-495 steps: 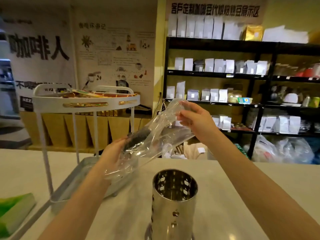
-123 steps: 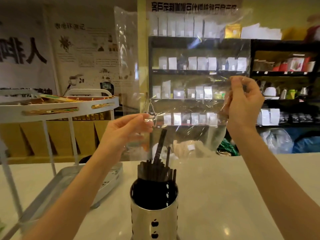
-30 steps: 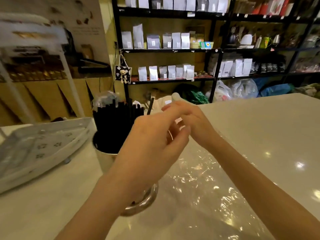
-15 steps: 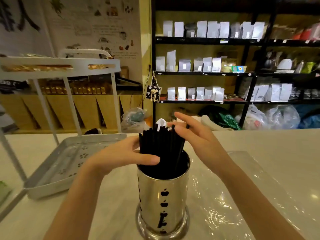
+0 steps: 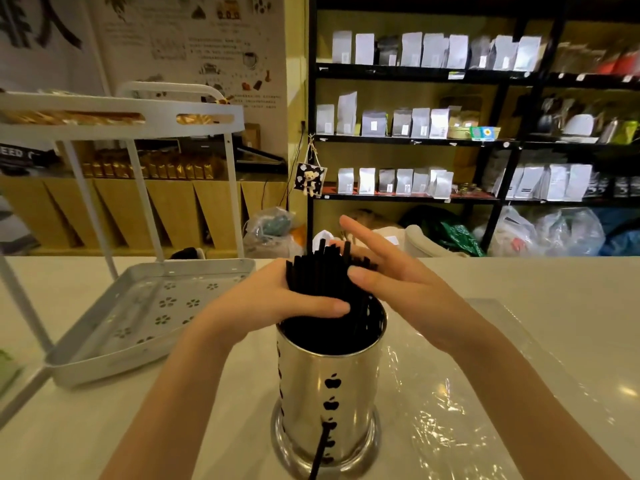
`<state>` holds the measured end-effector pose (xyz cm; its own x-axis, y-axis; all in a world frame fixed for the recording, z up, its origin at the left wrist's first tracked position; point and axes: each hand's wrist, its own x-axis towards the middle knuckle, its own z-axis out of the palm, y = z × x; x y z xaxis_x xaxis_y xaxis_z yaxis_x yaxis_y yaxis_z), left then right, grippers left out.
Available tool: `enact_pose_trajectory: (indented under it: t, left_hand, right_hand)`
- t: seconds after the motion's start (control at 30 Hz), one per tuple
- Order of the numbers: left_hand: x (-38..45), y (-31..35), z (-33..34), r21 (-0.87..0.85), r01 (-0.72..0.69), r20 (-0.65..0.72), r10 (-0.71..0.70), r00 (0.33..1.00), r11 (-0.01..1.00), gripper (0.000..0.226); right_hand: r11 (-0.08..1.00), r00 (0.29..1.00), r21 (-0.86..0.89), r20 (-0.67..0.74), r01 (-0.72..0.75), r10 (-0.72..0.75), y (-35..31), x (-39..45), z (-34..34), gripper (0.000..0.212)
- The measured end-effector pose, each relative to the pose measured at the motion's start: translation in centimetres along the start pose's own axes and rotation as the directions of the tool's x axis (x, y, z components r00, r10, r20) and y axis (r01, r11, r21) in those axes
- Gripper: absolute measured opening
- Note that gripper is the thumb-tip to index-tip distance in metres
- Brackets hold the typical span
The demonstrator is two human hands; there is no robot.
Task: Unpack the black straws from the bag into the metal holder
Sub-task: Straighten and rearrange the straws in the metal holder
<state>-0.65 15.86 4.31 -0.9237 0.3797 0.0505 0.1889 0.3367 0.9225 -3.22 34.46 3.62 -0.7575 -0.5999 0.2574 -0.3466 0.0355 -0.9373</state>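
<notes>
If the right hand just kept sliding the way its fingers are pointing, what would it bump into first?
The right hand points left and away, its thumb already against the black straws standing in the metal holder. Going on, it would press into that bundle first, then probably meet the left hand wrapped around the other side, though depth is hard to judge.

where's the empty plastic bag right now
In the head view the clear plastic bag lies flat on the white counter, right of the metal holder, under the right forearm.
</notes>
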Motion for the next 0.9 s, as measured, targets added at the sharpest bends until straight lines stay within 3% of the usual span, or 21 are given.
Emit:
enact_pose_trajectory:
  t: [0.1, 0.27, 0.43, 0.63, 0.9]
  left_hand:
    - [0.1, -0.1, 0.1, -0.010, 0.014, -0.038, -0.015, 0.999, 1.000, 0.048]
    - [0.1, -0.3, 0.2, -0.012, 0.036, -0.046, -0.037, 0.998, 0.999, 0.052]
    - [0.3, -0.5, 0.2, -0.026, 0.027, -0.045, -0.028, 0.999, 0.999, 0.041]
    - [0.1, -0.5, 0.2, -0.030, 0.028, -0.049, -0.030, 0.998, 0.999, 0.034]
    - [-0.6, -0.1, -0.5, -0.006, 0.046, -0.064, -0.047, 0.997, 0.999, 0.048]
  right_hand:
    - [0.996, 0.995, -0.078, -0.091, -0.048, 0.041, 0.2, 0.0, -0.3, 0.047]
    - [0.961, 0.995, -0.275, -0.085, 0.020, -0.045, 0.1, -0.3, -0.2, 0.028]
    - [0.919, 0.984, -0.395, -0.157, 0.011, -0.079, 0.3, -0.2, 0.1, 0.040]
    - [0.912, 0.990, -0.404, -0.143, -0.076, 0.019, 0.0, -0.7, -0.6, 0.049]
    - [0.867, 0.963, -0.497, -0.247, -0.033, -0.105, -2.2, -2.3, -2.0, 0.022]
